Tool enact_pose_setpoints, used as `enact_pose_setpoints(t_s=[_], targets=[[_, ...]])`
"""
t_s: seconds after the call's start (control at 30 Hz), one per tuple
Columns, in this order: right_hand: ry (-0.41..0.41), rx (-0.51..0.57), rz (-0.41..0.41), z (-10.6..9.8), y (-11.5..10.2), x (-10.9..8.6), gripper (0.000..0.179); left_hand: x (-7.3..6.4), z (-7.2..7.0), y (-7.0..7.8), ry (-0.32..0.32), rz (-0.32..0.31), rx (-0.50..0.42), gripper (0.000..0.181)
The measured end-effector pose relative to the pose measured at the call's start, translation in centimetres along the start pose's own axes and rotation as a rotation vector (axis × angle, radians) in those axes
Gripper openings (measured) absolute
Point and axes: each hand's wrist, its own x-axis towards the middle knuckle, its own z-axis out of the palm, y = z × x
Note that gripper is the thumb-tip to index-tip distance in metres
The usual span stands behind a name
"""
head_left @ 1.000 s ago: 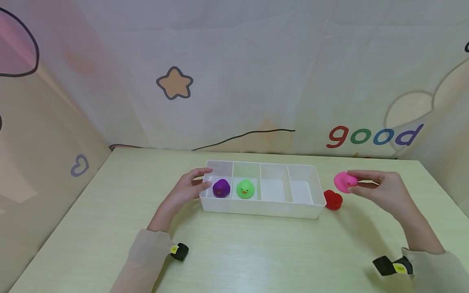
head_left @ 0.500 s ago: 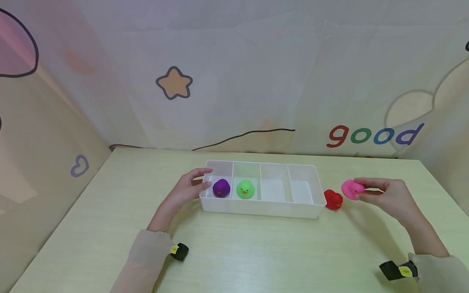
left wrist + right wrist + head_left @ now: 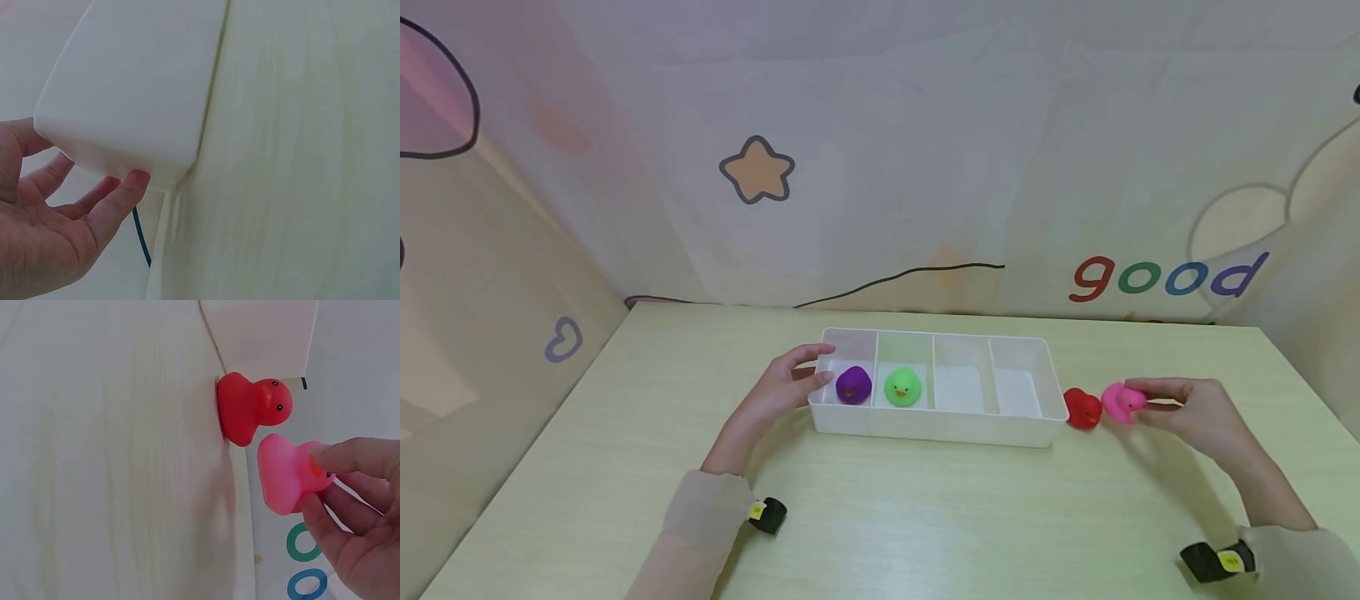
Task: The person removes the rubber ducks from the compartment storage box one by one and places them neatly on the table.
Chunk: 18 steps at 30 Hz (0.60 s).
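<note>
A white tray (image 3: 936, 427) with a row of compartments stands on the table. Its leftmost compartment holds a purple rubber duck (image 3: 853, 386), and a green rubber duck (image 3: 903, 387) sits in the one beside it. My left hand (image 3: 788, 382) grips the tray's left end, fingertips against the end wall (image 3: 134, 125). Past the right end, a red rubber duck (image 3: 1083, 408) rests on the table. Thumb and fingers of my right hand (image 3: 1195, 417) pinch a pink rubber duck (image 3: 284, 475) by its head, just right of the red duck and slightly above the table.
Two compartments at the tray's right, such as the rightmost one (image 3: 1018, 387), hold nothing. A printed cloth backdrop (image 3: 887, 167) rises behind the pale table (image 3: 925, 525). Black wrist cameras (image 3: 768, 516) are strapped to both sleeves.
My right hand has carried the pink duck rightward and down, from above the red duck to close beside it. The left hand, the tray and the other ducks stay put.
</note>
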Motion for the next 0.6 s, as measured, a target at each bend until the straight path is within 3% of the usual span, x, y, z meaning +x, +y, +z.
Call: enact_pose_setpoints(t_s=[0.6], targets=[[-0.04, -0.054, 0.007, 0.2, 1.2, 0.3, 0.044, -0.1, 0.0, 0.1, 0.001, 0.017, 0.022, 0.043]])
